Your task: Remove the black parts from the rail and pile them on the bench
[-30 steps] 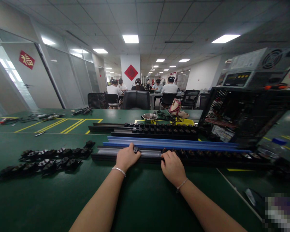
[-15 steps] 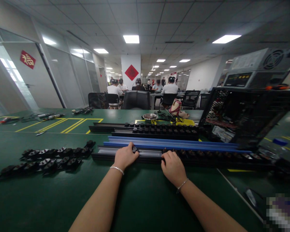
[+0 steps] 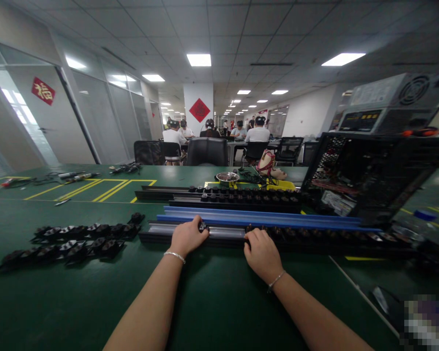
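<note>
A long black rail [image 3: 227,233] with a silvery channel lies across the table in front of me. My left hand [image 3: 187,237] is closed around a small black part [image 3: 204,226], pinched between thumb and fingers in the channel. Farther right, my right hand [image 3: 262,249] has its fingers curled over the rail's near edge, beside the first of a row of black parts [image 3: 296,232] seated along it. A bare stretch of channel separates the two hands. Two rows of similar loose black parts [image 3: 76,249] lie on the table to the left.
Behind the rail runs a blue rail [image 3: 256,216], then more black rails [image 3: 234,197] with parts in them. A metal bowl [image 3: 227,177] and a yellow tray [image 3: 281,185] stand farther back. An open computer case [image 3: 373,170] rises at right. Tools [image 3: 76,176] lie back left.
My left hand has shifted very slightly left along the rail with the small black part. The right hand stays in place.
</note>
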`<state>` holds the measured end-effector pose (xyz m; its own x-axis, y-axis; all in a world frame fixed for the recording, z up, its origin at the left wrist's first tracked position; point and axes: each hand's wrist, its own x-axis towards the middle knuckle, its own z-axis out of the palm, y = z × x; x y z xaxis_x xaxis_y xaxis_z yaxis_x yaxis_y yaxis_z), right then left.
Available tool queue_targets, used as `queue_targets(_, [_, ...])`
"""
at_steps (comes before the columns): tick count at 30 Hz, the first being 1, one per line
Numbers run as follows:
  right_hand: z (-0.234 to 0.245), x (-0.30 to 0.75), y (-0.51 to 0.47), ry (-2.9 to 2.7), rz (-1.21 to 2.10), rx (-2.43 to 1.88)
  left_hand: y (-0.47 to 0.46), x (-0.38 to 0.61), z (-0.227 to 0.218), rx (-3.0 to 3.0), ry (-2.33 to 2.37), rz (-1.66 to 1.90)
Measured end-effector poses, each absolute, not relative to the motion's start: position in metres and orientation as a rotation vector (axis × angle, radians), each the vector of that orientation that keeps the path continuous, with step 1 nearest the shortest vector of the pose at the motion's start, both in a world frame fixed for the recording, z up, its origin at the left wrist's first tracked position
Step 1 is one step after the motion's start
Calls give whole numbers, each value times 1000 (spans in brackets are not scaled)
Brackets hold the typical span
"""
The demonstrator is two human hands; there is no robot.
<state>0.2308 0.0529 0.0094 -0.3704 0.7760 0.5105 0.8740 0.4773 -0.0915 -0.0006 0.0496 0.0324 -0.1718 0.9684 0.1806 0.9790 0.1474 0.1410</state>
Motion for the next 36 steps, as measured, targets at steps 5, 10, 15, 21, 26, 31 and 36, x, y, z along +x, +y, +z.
queue_targets(5, [9, 231, 53, -2237, -279, -1361, 50, -4, 31, -1995, -2319, -354])
queue_targets(10, [8, 231, 54, -2234, -286, -1363, 50, -6, 34, -1994, -2332, -347])
queue_targets(15, [8, 232, 53, -2231, -278, -1359, 47, -5, 39, -1995, -2373, -345])
queue_targets(21, [8, 232, 54, -2241, -291, -1363, 47, -8, 39, -1974, -2406, -334])
queue_targets(26, [9, 232, 54, -2239, -271, -1364, 49, -12, 35, -1989, -2374, -335])
queue_targets(31, [8, 232, 54, -2238, -292, -1367, 49, -12, 36, -1968, -2415, -322])
queue_targets(36, [8, 233, 54, -2234, -275, -1365, 48, -13, 39, -1965, -2424, -322])
